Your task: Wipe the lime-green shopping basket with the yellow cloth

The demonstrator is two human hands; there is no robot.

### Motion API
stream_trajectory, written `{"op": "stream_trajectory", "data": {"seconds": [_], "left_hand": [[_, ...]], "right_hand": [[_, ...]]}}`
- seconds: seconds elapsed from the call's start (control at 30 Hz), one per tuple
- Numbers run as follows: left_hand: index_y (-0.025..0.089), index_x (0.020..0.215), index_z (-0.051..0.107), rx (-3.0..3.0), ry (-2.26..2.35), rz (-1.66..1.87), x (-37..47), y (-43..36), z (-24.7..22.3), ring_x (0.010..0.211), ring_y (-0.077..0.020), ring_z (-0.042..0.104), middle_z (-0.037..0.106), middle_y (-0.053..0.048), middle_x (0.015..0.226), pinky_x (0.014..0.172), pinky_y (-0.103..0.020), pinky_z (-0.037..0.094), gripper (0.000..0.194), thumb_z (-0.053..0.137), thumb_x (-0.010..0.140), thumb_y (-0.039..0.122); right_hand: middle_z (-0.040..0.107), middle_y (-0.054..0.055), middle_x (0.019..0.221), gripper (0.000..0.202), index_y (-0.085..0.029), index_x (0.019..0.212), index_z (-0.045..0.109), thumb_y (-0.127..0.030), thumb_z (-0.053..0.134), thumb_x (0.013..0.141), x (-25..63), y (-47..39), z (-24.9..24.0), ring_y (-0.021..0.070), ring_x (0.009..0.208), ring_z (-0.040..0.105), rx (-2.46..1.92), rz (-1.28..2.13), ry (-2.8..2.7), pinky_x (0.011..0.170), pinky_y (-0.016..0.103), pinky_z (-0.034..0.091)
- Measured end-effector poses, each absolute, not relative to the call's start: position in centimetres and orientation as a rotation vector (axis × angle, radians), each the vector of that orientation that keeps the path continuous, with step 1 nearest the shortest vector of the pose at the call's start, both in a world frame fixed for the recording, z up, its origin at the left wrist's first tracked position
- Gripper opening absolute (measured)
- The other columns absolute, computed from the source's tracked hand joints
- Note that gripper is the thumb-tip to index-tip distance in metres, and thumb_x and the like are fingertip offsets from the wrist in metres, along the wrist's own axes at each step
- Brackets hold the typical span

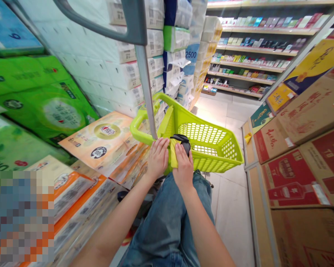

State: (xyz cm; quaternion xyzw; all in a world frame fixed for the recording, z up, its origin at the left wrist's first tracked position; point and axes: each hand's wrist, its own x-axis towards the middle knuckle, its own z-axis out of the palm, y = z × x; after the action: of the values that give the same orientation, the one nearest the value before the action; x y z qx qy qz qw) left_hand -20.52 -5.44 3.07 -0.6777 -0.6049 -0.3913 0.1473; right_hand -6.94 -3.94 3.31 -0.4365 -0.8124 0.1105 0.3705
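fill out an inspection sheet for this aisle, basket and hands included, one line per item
Surface: pale tiled floor, seen between the legs and the cartons on the right.
Job's things: lime-green basket; yellow cloth at its near end; dark item beside the cloth, kind unclear; metal pole meeting the basket's near end.
Clutter: orange pack close beside the basket, on the left.
Hands: left hand by the pole's foot; right hand on the cloth; grip unclear on both.
Cables: nothing seen.
Surroundings: white packs stacked left, cartons right, stocked shelves ahead.
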Motion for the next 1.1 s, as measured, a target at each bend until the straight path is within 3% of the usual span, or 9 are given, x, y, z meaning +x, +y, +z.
{"op": "stream_trajectory", "data": {"seconds": [0.3, 0.47, 0.63, 0.83, 1.1], "left_hand": [[0.016, 0.148, 0.044, -1.939, -1.737, -1.134, -20.3, -5.3, 3.0, 0.144, -0.0241, 0.040, 0.056, -0.011, 0.145, 0.123, -0.048, 0.027, 0.047, 0.034, 0.103, 0.020], [0.017, 0.149, 0.043, -1.937, -1.745, -1.141, -20.3, -5.3, 2.9, 0.143, -0.0244, 0.040, 0.055, -0.011, 0.145, 0.122, -0.048, 0.027, 0.047, 0.035, 0.102, 0.019], [0.017, 0.149, 0.043, -1.970, -1.729, -1.122, -20.6, -5.4, 3.0, 0.144, -0.0244, 0.039, 0.054, -0.012, 0.146, 0.122, -0.049, 0.028, 0.048, 0.034, 0.101, 0.019], [0.018, 0.149, 0.043, -1.953, -1.760, -1.113, -20.5, -5.5, 3.0, 0.144, -0.0234, 0.039, 0.055, -0.011, 0.146, 0.123, -0.048, 0.028, 0.048, 0.033, 0.102, 0.020], [0.017, 0.149, 0.043, -1.947, -1.758, -1.119, -20.3, -5.4, 3.2, 0.144, -0.0242, 0.039, 0.055, -0.011, 0.146, 0.122, -0.048, 0.028, 0.048, 0.034, 0.102, 0.020]], "right_hand": [[0.049, 0.008, 0.154, 0.085, -0.021, 0.151, 0.042, -0.003, 0.039, 0.068, 2.9, -1.4, -1.6, 0.0222, 0.147, 0.040, -1.444, 0.210, -1.897, 0.125, 0.054, 0.019], [0.051, 0.012, 0.152, 0.086, -0.014, 0.150, 0.043, -0.001, 0.041, 0.065, -1.0, -2.1, 0.1, 0.0243, 0.147, 0.040, -1.404, 0.251, -1.861, 0.124, 0.052, 0.027], [0.050, 0.011, 0.153, 0.080, -0.012, 0.147, 0.047, 0.000, 0.040, 0.068, -7.4, -3.5, 3.4, 0.0188, 0.147, 0.040, -1.078, 0.328, -2.057, 0.124, 0.041, 0.029], [0.050, 0.007, 0.154, 0.079, -0.019, 0.150, 0.043, -0.002, 0.038, 0.073, -5.5, -3.1, 2.8, 0.0153, 0.147, 0.041, -1.075, 0.317, -2.086, 0.128, 0.044, 0.016], [0.051, 0.008, 0.153, 0.084, -0.022, 0.150, 0.045, -0.004, 0.040, 0.067, 3.0, -1.2, -1.7, 0.0210, 0.147, 0.040, -1.376, 0.274, -1.887, 0.126, 0.054, 0.014]]}}
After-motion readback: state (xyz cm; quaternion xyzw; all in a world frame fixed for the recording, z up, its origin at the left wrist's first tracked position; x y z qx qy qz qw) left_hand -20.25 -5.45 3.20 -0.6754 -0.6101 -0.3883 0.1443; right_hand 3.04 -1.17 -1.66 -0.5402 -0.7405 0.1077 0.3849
